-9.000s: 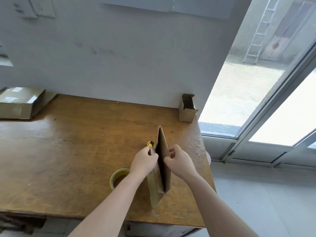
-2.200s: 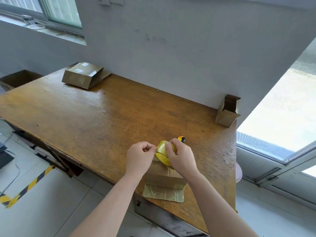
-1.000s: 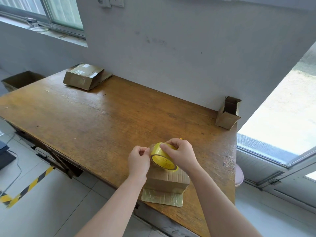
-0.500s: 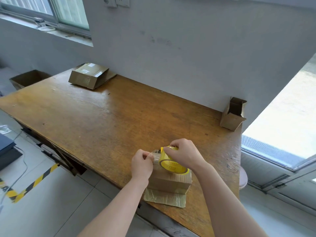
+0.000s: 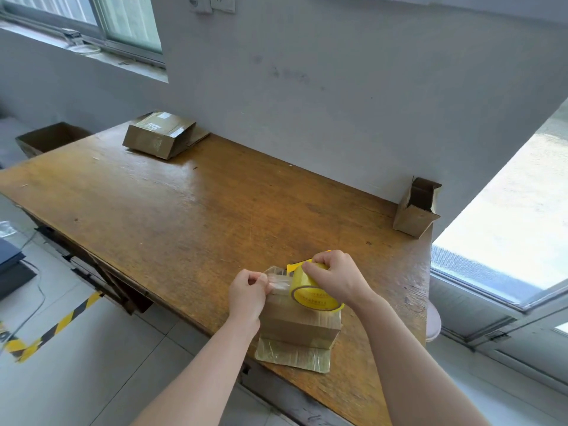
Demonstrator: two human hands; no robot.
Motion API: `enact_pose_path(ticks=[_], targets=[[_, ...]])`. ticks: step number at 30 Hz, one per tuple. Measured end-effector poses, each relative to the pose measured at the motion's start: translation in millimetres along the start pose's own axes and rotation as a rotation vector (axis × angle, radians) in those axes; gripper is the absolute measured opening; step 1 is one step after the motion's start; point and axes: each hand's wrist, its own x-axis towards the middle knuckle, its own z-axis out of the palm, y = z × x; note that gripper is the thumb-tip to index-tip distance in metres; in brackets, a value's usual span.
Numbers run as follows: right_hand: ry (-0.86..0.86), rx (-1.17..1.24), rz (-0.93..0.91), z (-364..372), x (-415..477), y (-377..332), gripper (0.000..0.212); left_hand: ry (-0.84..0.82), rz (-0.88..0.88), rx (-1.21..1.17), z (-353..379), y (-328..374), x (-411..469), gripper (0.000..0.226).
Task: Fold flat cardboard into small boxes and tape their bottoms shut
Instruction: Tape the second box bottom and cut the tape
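Here your hands sit close together but not touching, both at the top of the cardboard box (image 5: 295, 321). The box stands on the surface (image 5: 184, 210) near its front edge, toward the right end.

- **Left hand:** Your left hand (image 5: 247, 292) lies at the box's upper left corner. Its fingers are curled, pinching the free end of a clear strip of tape (image 5: 279, 281).
- **Right hand:** Your right hand (image 5: 335, 278) lies just to the right, clamped from above on the yellow tape roll (image 5: 313, 295). The roll is held tilted at the box top, with its printed face turned toward you.
- **Tape:** The strip of tape spans the short gap between the two hands, from the roll to the left pinch.
- **Beside the roll:** A small yellow object (image 5: 293, 267) shows just behind the roll; what it is cannot be told.
- **Below the box:** A tape-covered flap (image 5: 292, 355) lies flat on the surface, by its front edge.

Well apart from the hands, a small open box (image 5: 415, 213) stands at the far right corner against the wall (image 5: 338, 87). A taped box (image 5: 158, 135) lies at the far left corner. An open carton (image 5: 50, 138) sits beyond the left end of the surface. A yellow-and-black stripe (image 5: 58, 327) marks the floor (image 5: 107, 364) at left.
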Motion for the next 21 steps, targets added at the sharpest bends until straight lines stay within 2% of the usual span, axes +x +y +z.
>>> enact_pose_path(ticks=[2,5,12,21], targets=[[-0.013,-0.113,0.002,-5,0,-3,0.03,0.006,-0.022,-0.042,0,-1,2,0.017],[-0.04,-0.202,-0.002,-8,-2,-6,0.028,0.01,-0.044,-0.061,1,-2,4,0.014],[-0.061,-0.384,-0.001,-13,-2,-9,0.04,-0.003,-0.101,-0.177,-4,0,5,0.013],[-0.076,-0.656,-0.057,3,-1,-23,0.031,0.043,-0.101,-0.034,-26,-9,6,0.019]])
